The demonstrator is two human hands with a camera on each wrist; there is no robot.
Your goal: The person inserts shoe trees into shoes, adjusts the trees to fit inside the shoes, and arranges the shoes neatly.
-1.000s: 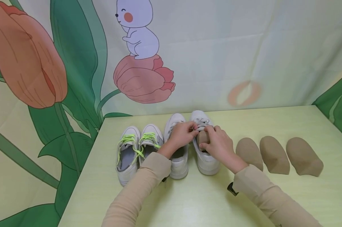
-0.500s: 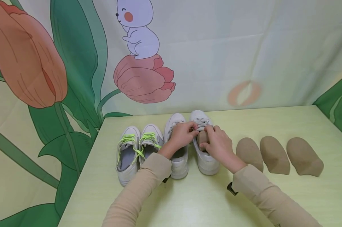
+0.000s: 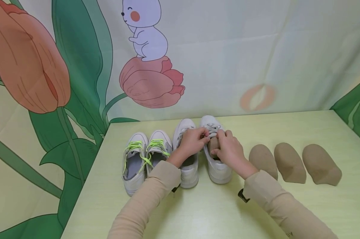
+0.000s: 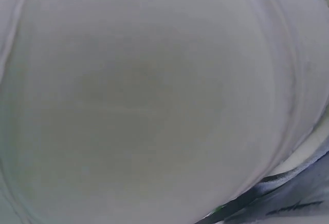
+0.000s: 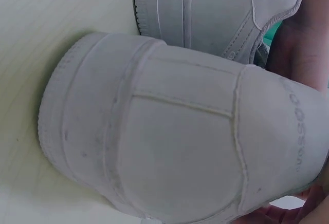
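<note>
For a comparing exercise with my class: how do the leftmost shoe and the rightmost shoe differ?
Laces: the leftmost shoe has bright green laces; the rightmost shoe has pale grey laces.
Opening: the leftmost shoe shows its grey insole; the rightmost shoe has a tan insert in it.
Handling: neither hand touches the leftmost shoe; at the rightmost shoe, the right hand grips the tan insert.
Both are whitish, with toes pointing away from the person.

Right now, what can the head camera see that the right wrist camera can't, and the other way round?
Only the head view: green shoelaces, three brown pieces lying on the table, and a white cartoon animal.

Only the right wrist view: faint letters on the back of a white shoe.

Both: white shoes, the table and parts of the hands.
</note>
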